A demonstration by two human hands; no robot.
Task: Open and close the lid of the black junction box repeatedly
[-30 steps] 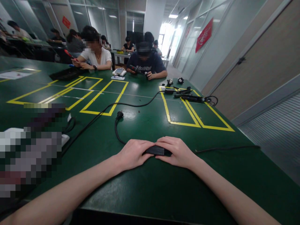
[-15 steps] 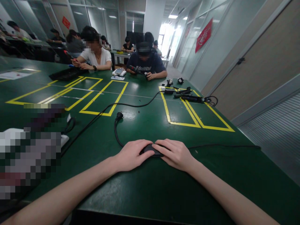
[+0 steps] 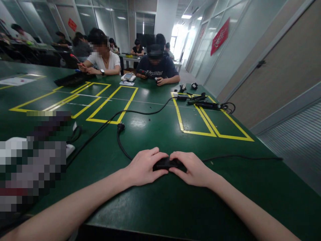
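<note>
A black power adapter lies on the green table close in front of me. My left hand grips its left end with curled fingers and thumb. From the other side my right hand grips the right end the same way. A black cord with a plug curves away from the adapter's left end toward the table's middle. Another thin black cord runs off to the right from the adapter.
Yellow tape rectangles mark the tabletop. Black tools and cables lie at the far right. A long black cable crosses the middle. Two people sit working at the far edge. A blurred patch covers the left.
Both hands have closed more tightly round the adapter and lifted its near side a little. The plug and its cord have slid left on the table.
</note>
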